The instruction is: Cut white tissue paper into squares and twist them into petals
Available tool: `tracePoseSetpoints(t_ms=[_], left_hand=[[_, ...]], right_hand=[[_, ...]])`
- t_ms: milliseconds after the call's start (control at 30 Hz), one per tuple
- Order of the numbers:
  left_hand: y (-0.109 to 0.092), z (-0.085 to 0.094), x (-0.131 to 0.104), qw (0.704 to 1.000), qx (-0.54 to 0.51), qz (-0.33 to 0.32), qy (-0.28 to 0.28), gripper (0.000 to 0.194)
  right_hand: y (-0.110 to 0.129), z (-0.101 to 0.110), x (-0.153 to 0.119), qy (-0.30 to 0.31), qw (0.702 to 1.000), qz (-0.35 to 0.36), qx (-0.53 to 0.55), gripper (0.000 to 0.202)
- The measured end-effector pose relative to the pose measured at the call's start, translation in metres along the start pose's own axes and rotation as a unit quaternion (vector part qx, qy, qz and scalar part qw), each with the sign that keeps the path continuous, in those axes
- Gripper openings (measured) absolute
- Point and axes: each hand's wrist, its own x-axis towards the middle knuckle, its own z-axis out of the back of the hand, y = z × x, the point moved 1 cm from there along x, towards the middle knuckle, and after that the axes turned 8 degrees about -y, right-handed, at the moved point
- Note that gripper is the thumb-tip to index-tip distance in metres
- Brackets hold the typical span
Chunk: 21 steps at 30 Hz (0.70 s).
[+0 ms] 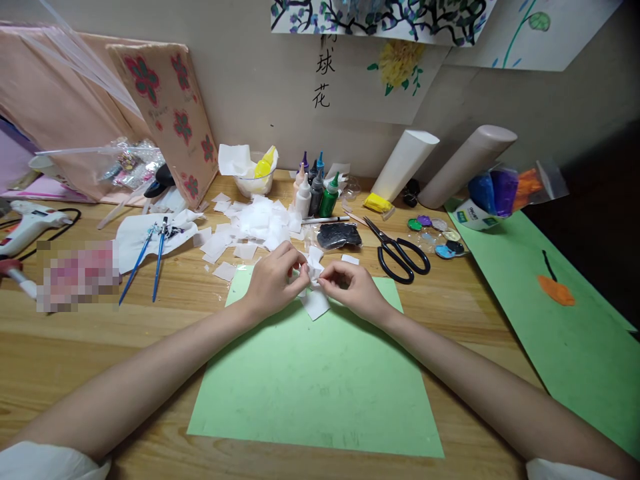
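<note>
My left hand and my right hand meet above the far part of a green sheet of paper. Fingers and thumb of each hand pinch the same small white piece of paper, which looks creased or folded between them. Just below the fingertips, another flat white paper square rests on the green sheet. Beyond my left hand lies a heap of white paper squares, with some scattered around it. The exact shape of the held paper is partly hidden by my fingers.
Black-handled scissors lie right of my hands. Small paint bottles stand behind, beside a black packet. On the left are paintbrushes on tissue and a glue gun. More green paper lies at right.
</note>
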Motion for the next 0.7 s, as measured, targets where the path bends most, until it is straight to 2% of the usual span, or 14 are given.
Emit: tracePoseSetpoints(t_ms=[267, 433, 533, 567, 633, 700], left_hand=[[0.004, 0.001, 0.002, 0.995, 0.003, 0.09, -0.044, 0.011], [0.02, 0.001, 0.007, 0.975, 0.004, 0.184, -0.125, 0.018], [0.031, 0.001, 0.008, 0.952, 0.001, 0.247, -0.183, 0.009], [0.033, 0.001, 0.008, 0.946, 0.002, 0.253, -0.201, 0.002], [0.03, 0.002, 0.006, 0.948, 0.014, 0.224, -0.226, 0.015], [0.021, 0.003, 0.005, 0.968, 0.03, 0.149, -0.2, 0.023]], right_hand=[[0.002, 0.002, -0.001, 0.0, 1.0, -0.012, 0.018, 0.008], [0.003, 0.002, -0.001, -0.003, 1.0, -0.017, 0.024, 0.008], [0.002, 0.002, 0.0, -0.007, 0.999, -0.02, 0.027, 0.007], [0.001, 0.002, 0.0, -0.01, 0.999, -0.022, 0.026, 0.007], [0.0, 0.002, 0.0, -0.015, 0.999, -0.026, 0.024, 0.007], [-0.001, 0.001, 0.0, -0.018, 0.999, -0.026, 0.025, 0.009]])
